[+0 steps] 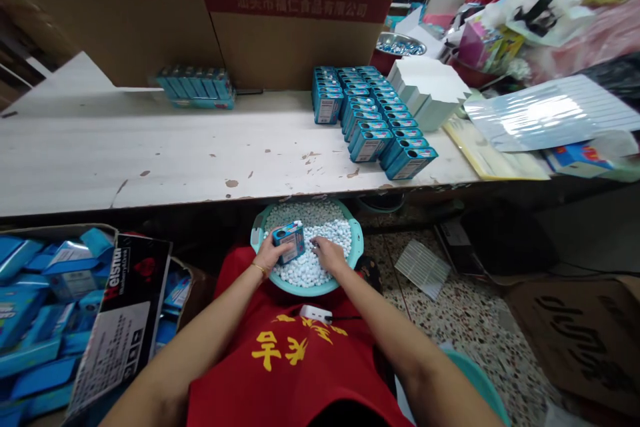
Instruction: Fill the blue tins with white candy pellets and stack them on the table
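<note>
A teal basin (356, 240) full of small white candies (320, 220) rests on my lap below the table edge. My left hand (270, 255) holds a small blue box (290, 241) upright over the candies, its top end open. My right hand (327, 255) lies in the candies just right of the box, fingers curled into the pile. On the table, rows of the same blue boxes (373, 120) stand packed together at the right, and a shorter row of blue boxes (195, 85) stands at the back left.
A cardboard carton (125, 320) of empty blue boxes stands at my left. A large brown carton (280, 13) rises behind the white table (150, 153). White paper stacks (430, 90), sheets and bags crowd the right end. More cartons sit on the speckled floor at right.
</note>
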Motion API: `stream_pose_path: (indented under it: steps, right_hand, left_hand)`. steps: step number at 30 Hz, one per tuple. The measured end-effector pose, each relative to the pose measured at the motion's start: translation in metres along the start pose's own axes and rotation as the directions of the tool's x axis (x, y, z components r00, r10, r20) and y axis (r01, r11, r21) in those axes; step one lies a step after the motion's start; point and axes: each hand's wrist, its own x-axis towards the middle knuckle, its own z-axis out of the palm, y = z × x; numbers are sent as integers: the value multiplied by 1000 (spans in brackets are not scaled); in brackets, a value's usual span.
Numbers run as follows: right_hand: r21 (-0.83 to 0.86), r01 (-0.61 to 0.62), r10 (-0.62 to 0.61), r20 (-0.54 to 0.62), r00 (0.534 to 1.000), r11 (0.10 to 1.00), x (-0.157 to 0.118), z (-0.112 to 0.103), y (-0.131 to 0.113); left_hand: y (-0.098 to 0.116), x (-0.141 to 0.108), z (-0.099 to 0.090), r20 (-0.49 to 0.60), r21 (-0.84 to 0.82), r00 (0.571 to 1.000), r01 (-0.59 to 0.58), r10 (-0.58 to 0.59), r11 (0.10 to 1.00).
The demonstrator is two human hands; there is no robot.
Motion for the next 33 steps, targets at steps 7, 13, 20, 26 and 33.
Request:
stream_pose_path:
  steps: [7,13,20,26,33]
  right_hand:
    - [249,70,-64,-31,997,966,11,-8,3]
    - [335,195,-175,-91,980,922,-14,-63,17]
    - [143,302,-301,-28,953,943,-45,-138,-23]
    - [-377,301,-301,61,952,876,-55,-163,-69]
    - [-567,338,-354,86,931,751,-58,-161,-104]
  left_hand:
    - [39,-18,-14,2,-17,996,-87,87,996]
    - [44,-16,-33,-28,231,965,-246,259,941]
    - [34,-8,-9,123,544,920,-375,372,750]
    - [35,-8,2,215,623,869,-473,445,623]
    - [34,-11,1,225,606,839,-519,496,603]
